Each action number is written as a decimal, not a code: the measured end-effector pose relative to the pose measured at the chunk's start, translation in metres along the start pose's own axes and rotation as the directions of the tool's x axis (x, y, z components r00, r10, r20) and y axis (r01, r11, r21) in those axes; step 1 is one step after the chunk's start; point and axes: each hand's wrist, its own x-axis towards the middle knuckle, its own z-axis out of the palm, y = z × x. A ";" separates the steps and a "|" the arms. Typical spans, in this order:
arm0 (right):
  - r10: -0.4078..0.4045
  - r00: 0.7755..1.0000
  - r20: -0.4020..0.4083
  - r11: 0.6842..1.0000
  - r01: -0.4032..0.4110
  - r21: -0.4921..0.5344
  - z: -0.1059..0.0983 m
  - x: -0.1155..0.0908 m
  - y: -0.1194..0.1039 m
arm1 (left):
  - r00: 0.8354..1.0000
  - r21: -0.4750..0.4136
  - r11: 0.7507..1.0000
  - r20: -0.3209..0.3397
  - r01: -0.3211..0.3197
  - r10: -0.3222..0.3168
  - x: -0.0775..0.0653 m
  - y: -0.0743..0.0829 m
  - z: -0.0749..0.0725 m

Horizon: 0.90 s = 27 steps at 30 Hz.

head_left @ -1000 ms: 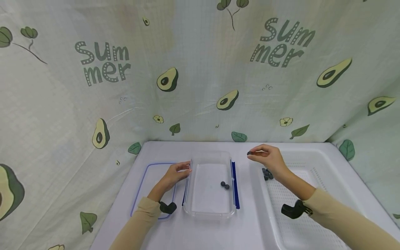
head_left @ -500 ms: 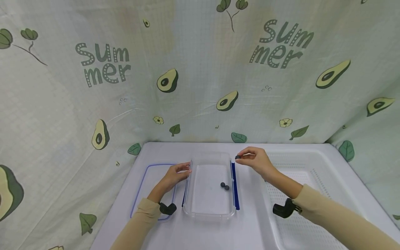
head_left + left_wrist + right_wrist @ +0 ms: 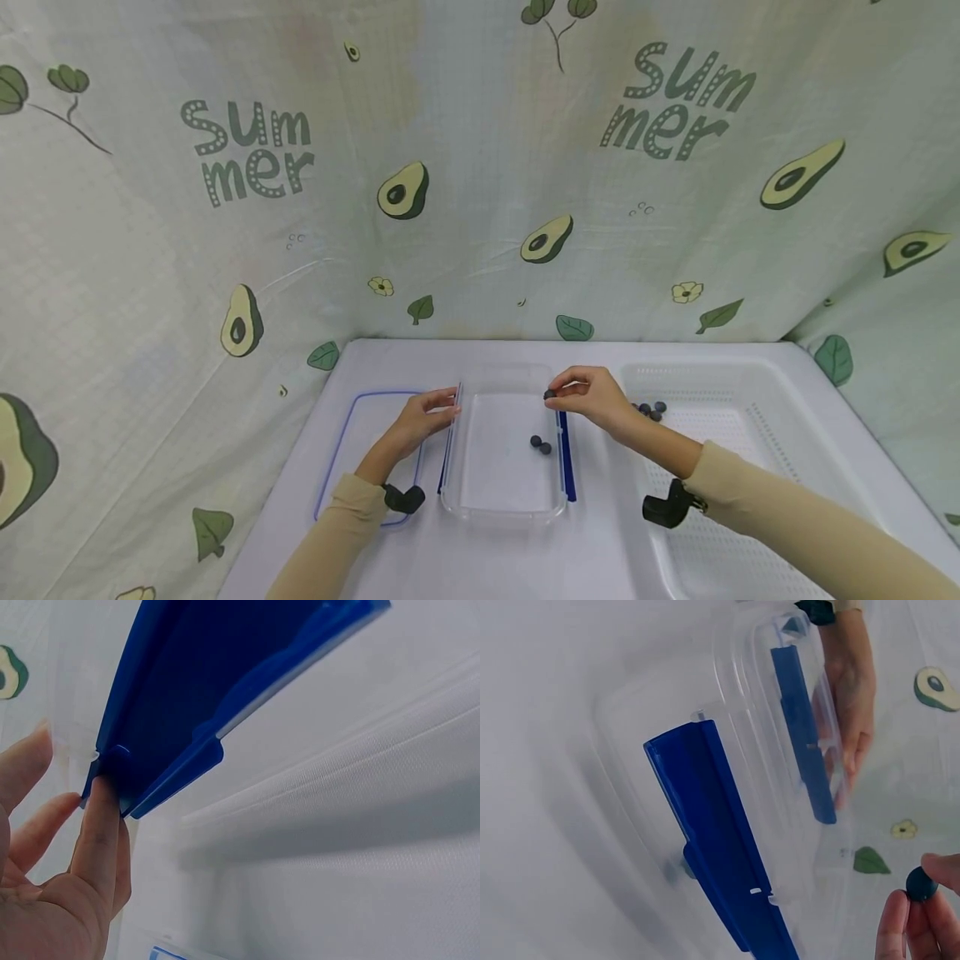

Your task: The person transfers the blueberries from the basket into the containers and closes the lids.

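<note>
My right hand [image 3: 592, 397] pinches a blueberry [image 3: 551, 394] between thumb and fingertips, over the right rim of a clear plastic box [image 3: 495, 500]. The right wrist view also shows this blueberry [image 3: 921, 884] at the fingertips. Two blueberries [image 3: 540, 445] lie on the box floor towards its right side. My left hand [image 3: 418, 423] rests against the box's left side. Its fairly straight fingers touch the blue locking flap [image 3: 172, 690], which hangs open in the left wrist view. Another blue flap [image 3: 712, 832] hangs along the box's right side.
A white perforated tray [image 3: 750, 375] stands on the right, with several blueberries [image 3: 651, 411] near its left side, partly behind my right forearm. A clear lid with a blue seal [image 3: 341, 437] lies left of the box on the white table [image 3: 480, 567]. A printed curtain [image 3: 465, 125] hangs behind.
My right hand has moved left from the tray's edge to the box's right rim, carrying the blueberry. More blueberries in the tray show past the forearm. My left hand stays put.
</note>
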 end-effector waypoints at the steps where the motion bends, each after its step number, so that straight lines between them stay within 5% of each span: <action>1: -0.003 1.000 0.013 1.000 0.003 0.004 0.001 0.000 0.001 | 1.000 0.002 1.000 0.000 0.000 0.000 0.000 0.000 0.000; 14: -0.022 0.995 0.095 0.999 0.025 -0.028 0.010 -0.001 0.008 | 1.000 -0.007 1.000 -0.011 0.000 -0.001 0.003 -0.003 -0.001; 27: -0.033 0.999 0.024 0.998 0.034 -0.058 -0.007 -0.004 0.001 | 1.000 0.014 1.000 -0.026 0.015 -0.014 0.002 -0.001 0.000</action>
